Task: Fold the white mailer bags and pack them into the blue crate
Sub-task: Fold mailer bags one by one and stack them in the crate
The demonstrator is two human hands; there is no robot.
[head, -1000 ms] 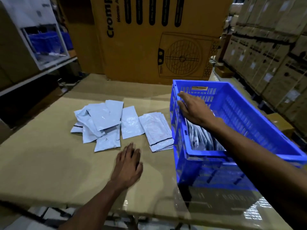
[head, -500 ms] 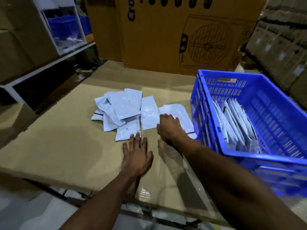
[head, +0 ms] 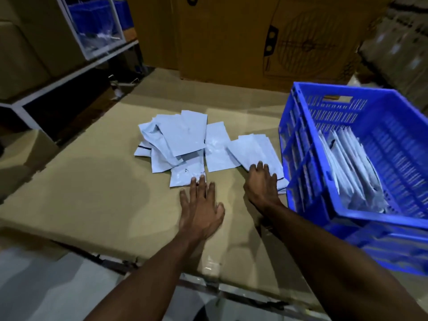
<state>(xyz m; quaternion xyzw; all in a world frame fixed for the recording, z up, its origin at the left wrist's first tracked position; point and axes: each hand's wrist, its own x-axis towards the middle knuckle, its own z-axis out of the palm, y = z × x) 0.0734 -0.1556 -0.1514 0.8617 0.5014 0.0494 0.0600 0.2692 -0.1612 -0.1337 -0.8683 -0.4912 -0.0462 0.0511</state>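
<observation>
Since half a second earlier, the right hand (head: 262,185) had been shifted rightward along the near edge of the mailer stack (head: 256,149) beside the blue crate (head: 301,172); its fingers were now laid flat and spread on the stack's near end, pressing it, nothing being gripped. A second earlier that hand had been held over the crate. The left hand (head: 200,208) was kept flat on the tabletop (head: 92,193), fingers straight and apart, its fingertips just touching the near edge of the closest bag of the loose pile (head: 176,140), much as before. The two hands were held apart, side by side.

The white mailer bags were found in three places: a jumbled loose pile at the middle of the tabletop, a single bag (head: 217,147) just right of it, and the small stack under the right hand, close against the crate's left wall. More bags (head: 352,167) were stood on edge inside the crate, leaning toward its left side.

Behind the tabletop a large cardboard box (head: 266,38) printed with a fan drawing was stood. A white shelf frame (head: 76,66) holding blue bins was seen at upper left.
</observation>
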